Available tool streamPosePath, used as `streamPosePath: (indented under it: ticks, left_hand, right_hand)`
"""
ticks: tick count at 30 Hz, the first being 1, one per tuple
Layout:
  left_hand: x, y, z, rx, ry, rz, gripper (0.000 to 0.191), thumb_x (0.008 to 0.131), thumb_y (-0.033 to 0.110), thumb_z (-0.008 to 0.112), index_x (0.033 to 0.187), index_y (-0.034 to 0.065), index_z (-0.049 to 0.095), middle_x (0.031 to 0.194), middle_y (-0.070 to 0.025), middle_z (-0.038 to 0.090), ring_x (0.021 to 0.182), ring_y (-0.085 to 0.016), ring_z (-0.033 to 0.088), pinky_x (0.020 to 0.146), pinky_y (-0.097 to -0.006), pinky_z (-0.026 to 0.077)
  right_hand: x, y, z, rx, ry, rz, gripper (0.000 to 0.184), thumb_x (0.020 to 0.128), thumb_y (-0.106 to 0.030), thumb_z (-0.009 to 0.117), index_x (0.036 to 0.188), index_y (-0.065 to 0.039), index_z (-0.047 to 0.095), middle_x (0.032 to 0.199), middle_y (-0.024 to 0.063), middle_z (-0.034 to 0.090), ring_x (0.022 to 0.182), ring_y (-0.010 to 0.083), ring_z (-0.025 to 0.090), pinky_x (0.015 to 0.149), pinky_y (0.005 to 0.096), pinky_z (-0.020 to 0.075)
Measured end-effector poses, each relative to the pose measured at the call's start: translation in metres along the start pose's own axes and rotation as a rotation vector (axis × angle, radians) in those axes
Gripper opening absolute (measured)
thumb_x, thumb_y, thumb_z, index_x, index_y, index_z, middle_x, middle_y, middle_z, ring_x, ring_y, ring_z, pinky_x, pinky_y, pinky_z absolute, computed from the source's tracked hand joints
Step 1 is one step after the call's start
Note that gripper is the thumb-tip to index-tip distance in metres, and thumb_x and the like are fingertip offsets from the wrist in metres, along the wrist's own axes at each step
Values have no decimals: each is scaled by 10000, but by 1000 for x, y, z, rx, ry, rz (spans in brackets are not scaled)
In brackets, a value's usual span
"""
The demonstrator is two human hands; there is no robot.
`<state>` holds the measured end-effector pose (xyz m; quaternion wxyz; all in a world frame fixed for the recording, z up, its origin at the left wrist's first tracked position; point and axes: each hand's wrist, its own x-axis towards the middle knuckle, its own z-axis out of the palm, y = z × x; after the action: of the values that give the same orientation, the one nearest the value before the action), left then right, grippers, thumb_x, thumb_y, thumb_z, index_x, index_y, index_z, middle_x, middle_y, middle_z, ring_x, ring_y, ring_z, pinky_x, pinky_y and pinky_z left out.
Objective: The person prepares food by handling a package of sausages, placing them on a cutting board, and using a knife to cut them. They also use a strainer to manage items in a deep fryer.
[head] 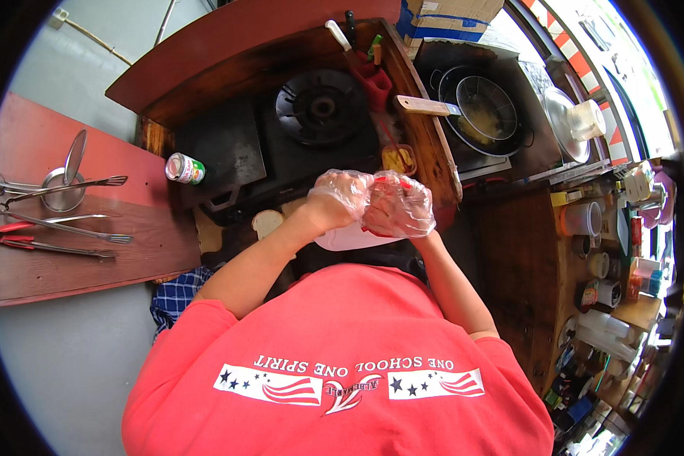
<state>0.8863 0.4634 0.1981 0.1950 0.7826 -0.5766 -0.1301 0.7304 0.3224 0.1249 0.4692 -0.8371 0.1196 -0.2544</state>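
Observation:
Both of my hands wear clear plastic gloves and are close together before my chest. My left hand (341,196) is bent with its fingers curled, touching or nearly touching the right; whether it holds anything is not clear. In my right hand (402,205) there seems to be something with red edges, seen through or beside the glove; I cannot tell what it is. Below them a white container or tray (350,238) shows partly. A slice of bread (268,223) lies to the left. Just beyond the hands a small tub of yellow spread (398,159) has a red utensil in it.
A black gas burner (321,107) stands ahead, with an opened can (184,169) at its left. Tongs (62,248) and a metal pot (62,191) rest on the left board. At the right, a pan of oil (481,122) holds a wire strainer (486,107); a wooden-handled tool (427,106) lies beside it.

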Motion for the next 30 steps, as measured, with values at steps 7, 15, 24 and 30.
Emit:
streamPosePath:
  ticks: [7, 15, 24, 30]
  left_hand:
    - [10, -7, 10, 34, -37, -3, 197, 883, 204, 623, 986, 144, 779, 937, -149, 766, 902, -389, 735, 807, -482, 592]
    - [11, -7, 47, 207, -575, -175, 378, 1006, 416, 591, 1265, 172, 719, 1217, -207, 736, 1131, -391, 706, 962, -512, 562]
    - [55, -49, 85, 85, -916, -1, 782, 667, 43, 873, 1404, 20, 614, 1436, -185, 629, 1337, -358, 595, 1102, -423, 497]
    - [68, -42, 86, 29, -917, -222, 590, 695, -47, 840, 1269, 12, 716, 1134, -204, 770, 1050, -355, 760, 831, -447, 630]
  right_hand:
    - [-11, -25, 3, 84, -68, 10, 157, 994, -235, 716, 925, -111, 648, 801, 42, 696, 727, 199, 703, 664, 339, 563]
    - [-56, 36, 48, 783, 17, 569, 262, 1058, -296, 654, 1066, -43, 725, 840, 97, 743, 664, 222, 698, 635, 372, 553]
    - [-62, 118, 61, 780, -23, 802, 414, 1091, -434, 600, 1116, -44, 735, 869, 19, 716, 731, 150, 636, 665, 341, 524]
    - [-35, 99, 41, 660, 11, 652, 349, 1097, -336, 605, 1139, -27, 764, 867, 23, 743, 734, 103, 633, 669, 286, 517]
